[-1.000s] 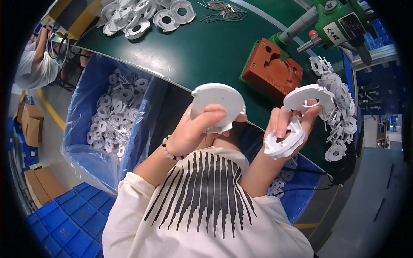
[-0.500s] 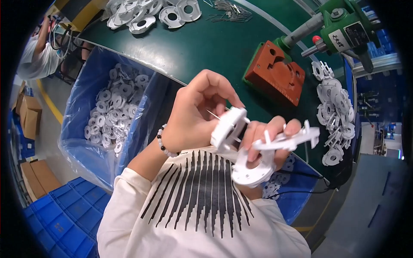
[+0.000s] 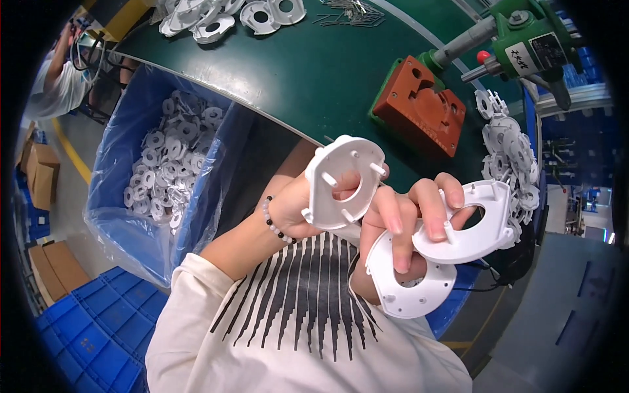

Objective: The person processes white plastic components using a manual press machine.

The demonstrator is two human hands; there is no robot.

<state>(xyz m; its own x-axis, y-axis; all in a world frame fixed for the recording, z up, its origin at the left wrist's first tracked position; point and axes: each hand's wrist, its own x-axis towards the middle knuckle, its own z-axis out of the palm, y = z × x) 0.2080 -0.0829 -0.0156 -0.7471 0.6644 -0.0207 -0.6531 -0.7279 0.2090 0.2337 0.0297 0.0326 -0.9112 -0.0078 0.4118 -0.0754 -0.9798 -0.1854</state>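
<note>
My left hand (image 3: 293,208) is closed on a white plastic ring plate (image 3: 324,203). Its post-studded side faces me, and the hand is mostly behind it, with a finger showing through the hole. A thin metal pin tip (image 3: 329,138) peeks out at that plate's upper edge. My right hand (image 3: 429,206) grips two more white ring plates, fingers passing through their openings. The upper one (image 3: 481,243), with posts, tilts to the right; the lower one (image 3: 413,302) hangs flatter beneath it. Right-hand fingertips come close to the left plate; whether they touch it I cannot tell.
A red-brown fixture block (image 3: 422,108) sits on the green table (image 3: 282,72) beside a green press (image 3: 524,46). White plates pile at the right (image 3: 508,147) and far left (image 3: 209,23), near loose metal pins (image 3: 350,13). A lined blue bin (image 3: 108,190) holds more plates.
The left plate has turned so its posts and hole face me, the left hand now mostly behind it. The right hand's two plates have shifted right and down, with their openings now facing me.
</note>
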